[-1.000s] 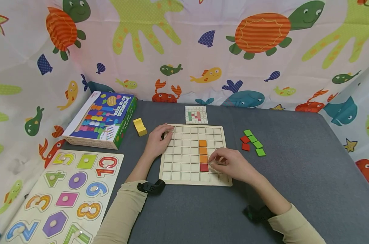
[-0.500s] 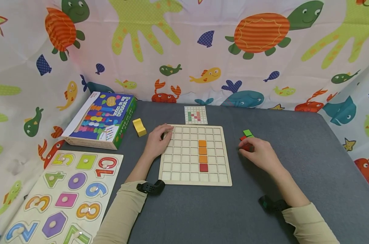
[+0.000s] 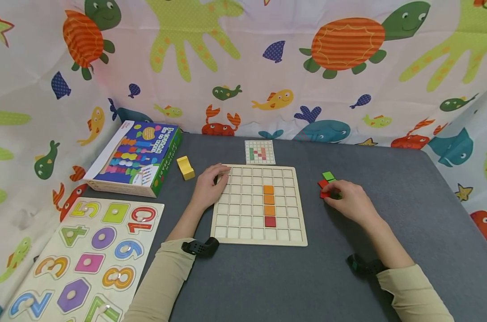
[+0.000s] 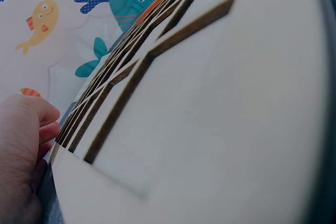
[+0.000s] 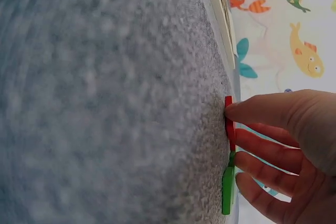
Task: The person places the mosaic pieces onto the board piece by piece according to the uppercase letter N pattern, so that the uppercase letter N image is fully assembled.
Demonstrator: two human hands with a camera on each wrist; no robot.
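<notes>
A pale wooden grid board (image 3: 236, 221) lies on the dark cloth, with three orange tiles (image 3: 269, 200) and one red tile (image 3: 270, 222) in a column. My left hand (image 3: 209, 185) rests on the board's left edge near its far corner; the left wrist view shows the fingertips at the rim. Right of the board, my right hand (image 3: 349, 201) pinches a flat red tile (image 3: 325, 195) in the loose pile, with the thumb (image 5: 247, 109) on its edge. Another red tile (image 3: 322, 183) and green tiles (image 3: 328, 175) lie there, some hidden by the fingers.
A small pattern card (image 3: 260, 152) lies just behind the board. At the left are yellow blocks (image 3: 185, 167), a game box (image 3: 134, 154) and a number puzzle board (image 3: 118, 246). A printed sea-animal curtain (image 3: 243, 67) hangs behind the table.
My right hand has moved from the board's right side to the loose tiles, where its fingers now close on a red one. The left hand stays on the board's edge.
</notes>
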